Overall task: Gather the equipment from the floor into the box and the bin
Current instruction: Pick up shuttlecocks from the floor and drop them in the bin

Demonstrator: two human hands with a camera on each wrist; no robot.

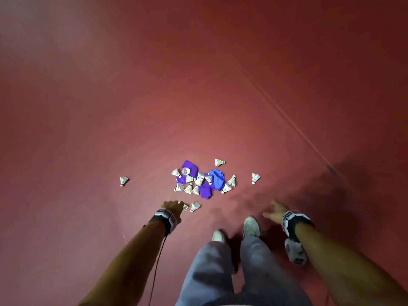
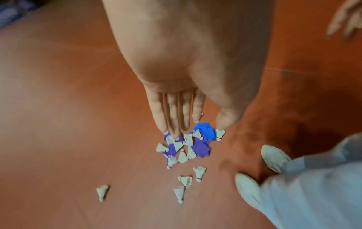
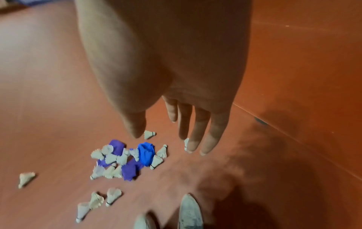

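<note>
Shuttlecocks (image 1: 198,180) and purple cloths (image 1: 189,167) heaped mid-floor (image 1: 110,107).
Left hand (image 1: 173,206) hangs over the nearest strays with straight fingers, holding nothing; the blue cloth (image 1: 217,178) lies in the heap; right hand (image 1: 274,212) hangs spread and empty.

Red floor (image 1: 110,107); scattered shuttlecocks (image 1: 124,181); purple and blue cloths (image 1: 217,178)

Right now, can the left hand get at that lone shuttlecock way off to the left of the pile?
Probably yes. The left hand is open, holds nothing and hangs above the floor, and only bare red floor lies between it and the lone shuttlecock. It would likely need a sideways reach and a stoop.
</note>
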